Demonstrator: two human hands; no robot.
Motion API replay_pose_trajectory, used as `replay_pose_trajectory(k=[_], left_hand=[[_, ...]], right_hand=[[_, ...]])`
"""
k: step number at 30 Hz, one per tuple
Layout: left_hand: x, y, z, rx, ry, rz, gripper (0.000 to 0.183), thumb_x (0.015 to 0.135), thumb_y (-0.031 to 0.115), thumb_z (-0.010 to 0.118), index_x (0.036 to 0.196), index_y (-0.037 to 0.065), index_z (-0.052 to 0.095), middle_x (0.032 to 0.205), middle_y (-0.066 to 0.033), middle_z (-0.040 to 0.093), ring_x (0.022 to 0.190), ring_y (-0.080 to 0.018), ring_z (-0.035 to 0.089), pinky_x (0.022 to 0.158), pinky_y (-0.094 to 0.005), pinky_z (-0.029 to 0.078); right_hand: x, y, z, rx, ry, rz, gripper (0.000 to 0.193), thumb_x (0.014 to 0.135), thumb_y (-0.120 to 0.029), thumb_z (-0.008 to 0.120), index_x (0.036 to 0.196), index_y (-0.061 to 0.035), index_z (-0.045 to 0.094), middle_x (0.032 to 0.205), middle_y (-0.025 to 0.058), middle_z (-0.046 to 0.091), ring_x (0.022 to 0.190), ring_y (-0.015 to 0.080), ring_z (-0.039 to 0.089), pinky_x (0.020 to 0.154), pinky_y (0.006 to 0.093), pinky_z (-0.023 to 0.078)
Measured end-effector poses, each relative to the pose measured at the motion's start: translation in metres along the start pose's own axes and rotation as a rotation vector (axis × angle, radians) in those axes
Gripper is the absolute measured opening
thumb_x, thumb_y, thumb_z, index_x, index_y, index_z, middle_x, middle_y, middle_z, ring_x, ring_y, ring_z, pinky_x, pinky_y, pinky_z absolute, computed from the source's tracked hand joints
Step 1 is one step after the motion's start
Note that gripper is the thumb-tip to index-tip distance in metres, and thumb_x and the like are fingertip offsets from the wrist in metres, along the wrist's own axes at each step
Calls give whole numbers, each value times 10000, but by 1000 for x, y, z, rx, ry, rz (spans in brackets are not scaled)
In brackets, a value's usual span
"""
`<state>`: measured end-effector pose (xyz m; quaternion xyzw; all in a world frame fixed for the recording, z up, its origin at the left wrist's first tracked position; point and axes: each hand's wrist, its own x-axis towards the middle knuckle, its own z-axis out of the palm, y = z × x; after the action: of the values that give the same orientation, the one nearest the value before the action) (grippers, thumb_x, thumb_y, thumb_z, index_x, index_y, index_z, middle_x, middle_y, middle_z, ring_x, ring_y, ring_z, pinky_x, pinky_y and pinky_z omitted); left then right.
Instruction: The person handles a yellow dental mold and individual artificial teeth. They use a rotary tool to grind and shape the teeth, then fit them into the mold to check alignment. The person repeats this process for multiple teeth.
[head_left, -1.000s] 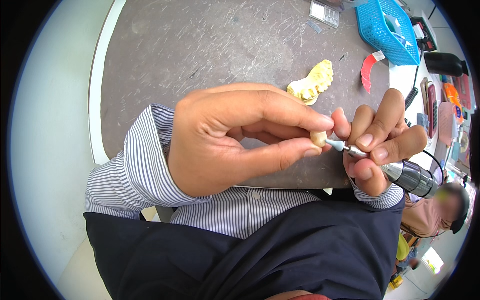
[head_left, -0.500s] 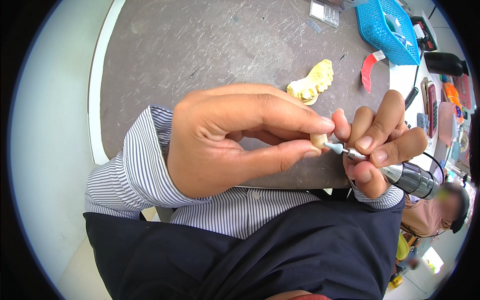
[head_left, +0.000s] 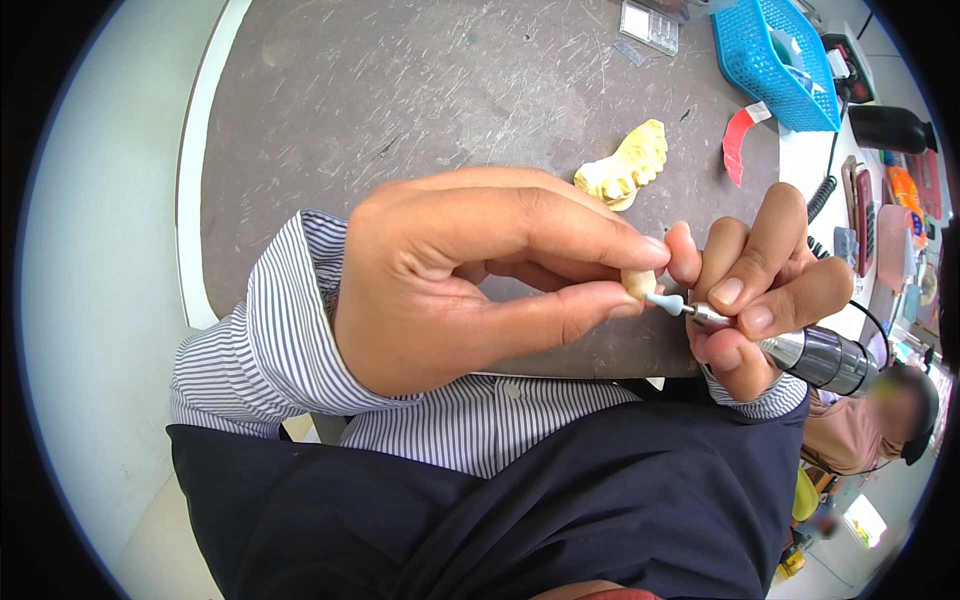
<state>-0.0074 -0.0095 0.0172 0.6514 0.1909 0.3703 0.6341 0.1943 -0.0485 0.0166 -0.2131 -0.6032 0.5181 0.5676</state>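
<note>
Between the thumb and index finger of my left hand (head_left: 470, 280) is a small cream-coloured dental crown (head_left: 638, 282), partly hidden by the fingertips. My right hand (head_left: 765, 290) grips a dental handpiece (head_left: 822, 358) with a black and silver body. A pale blue pointed polishing bur (head_left: 667, 302) sits in its nose, its tip at the crown's lower right edge. The fingertips of both hands nearly meet above the bur. Beyond them on the table lies a yellow plaster dental model (head_left: 625, 165) with a row of teeth.
The brown scratched table (head_left: 400, 100) has a pale edge. At the far right stand a blue plastic basket (head_left: 765, 70) and a black bottle (head_left: 888, 128). A red strip (head_left: 737, 145) and a clear box (head_left: 650, 25) lie nearby. A person (head_left: 865, 425) sits at the right.
The bur and handpiece have shifted very slightly against the crown, and my right fingers moved a little with them. My left hand stays almost in place.
</note>
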Motion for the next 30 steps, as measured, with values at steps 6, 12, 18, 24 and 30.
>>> replay_pose_trajectory(k=[6, 12, 18, 24, 30], left_hand=[[1, 1, -3, 56, -22, 17, 288, 701, -136, 615, 977, -60, 580, 943, -183, 588, 857, -236, 627, 738, -283, 528], [-1, 0, 0, -6, 5, -15, 300, 692, -141, 619, 976, -51, 585, 948, -184, 589, 857, -224, 624, 739, -281, 523], [-1, 1, -1, -5, -5, -34, 297, 698, -143, 614, 979, -48, 584, 960, -180, 587, 877, -219, 618, 755, -277, 516], [-1, 3, -1, 19, 5, -39, 289, 700, -132, 623, 973, -43, 589, 945, -176, 593, 883, -215, 616, 748, -275, 517], [-1, 1, -2, 5, -5, -12, 288, 699, -123, 632, 972, -42, 589, 938, -172, 596, 864, -216, 622, 742, -275, 518]], right_hand=[[-1, 1, -2, -18, -7, -5, 237, 723, 22, 660, 806, -80, 463, 875, 86, 450, 707, 118, 518, 956, 367, 427], [0, 0, 1, -32, 5, 13, 252, 718, -3, 681, 799, -94, 461, 870, 80, 446, 692, 111, 506, 949, 360, 432], [-2, 0, -1, -46, 21, 44, 260, 714, -4, 687, 796, -99, 460, 869, 77, 447, 698, 111, 510, 950, 360, 430], [-1, -4, -3, -68, -15, 75, 259, 718, -15, 689, 796, -100, 456, 860, 74, 449, 694, 109, 510, 943, 356, 435], [-2, -2, 0, -68, 17, 51, 258, 720, -21, 689, 798, -102, 457, 860, 73, 451, 688, 105, 511, 934, 350, 443]])
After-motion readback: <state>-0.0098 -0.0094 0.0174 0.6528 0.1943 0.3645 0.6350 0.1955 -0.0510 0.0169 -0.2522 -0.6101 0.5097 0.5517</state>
